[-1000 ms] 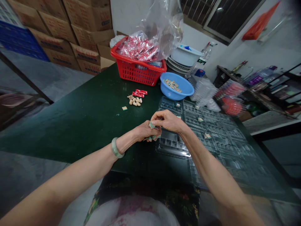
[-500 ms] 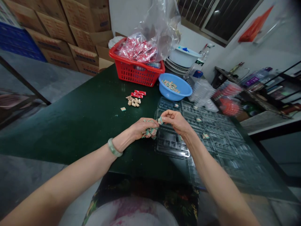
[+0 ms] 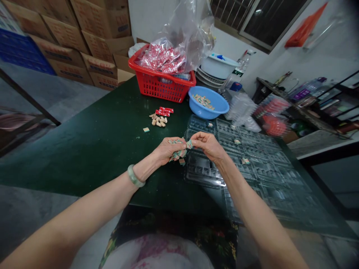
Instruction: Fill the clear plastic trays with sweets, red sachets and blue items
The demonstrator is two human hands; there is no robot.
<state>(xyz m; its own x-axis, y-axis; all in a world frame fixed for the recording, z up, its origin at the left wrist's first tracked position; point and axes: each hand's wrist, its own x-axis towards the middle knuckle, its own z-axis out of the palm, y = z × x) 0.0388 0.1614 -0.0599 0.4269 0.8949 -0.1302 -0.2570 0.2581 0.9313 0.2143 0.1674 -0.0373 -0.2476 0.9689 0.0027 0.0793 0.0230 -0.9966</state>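
My left hand (image 3: 165, 150), with a jade-green bangle (image 3: 135, 176) on its wrist, is closed around a bunch of small striped squares (image 3: 177, 153) in pink, cream and green. Between the thumb and fingers of my right hand (image 3: 208, 145) is one or more similar striped squares (image 3: 190, 144), right beside the bunch. One loose square (image 3: 182, 161) shows just below the left hand, at the edge of the clear plastic trays (image 3: 203, 170). A few trays hold a single square, such as the square (image 3: 245, 161) right of my right hand.
Beyond my hands lie peanuts (image 3: 158, 121), red packets (image 3: 164, 111) and another striped square (image 3: 146, 129) on the dark green table (image 3: 112, 138). A blue basin (image 3: 209, 108) of squares and a red basket (image 3: 161, 87) with bagged red packets stand farther back. Cardboard boxes (image 3: 95, 41) are stacked behind.
A square that was part of the cluster under the left hand now shows separately below it. Both hands stay close together, nearly in the same place.
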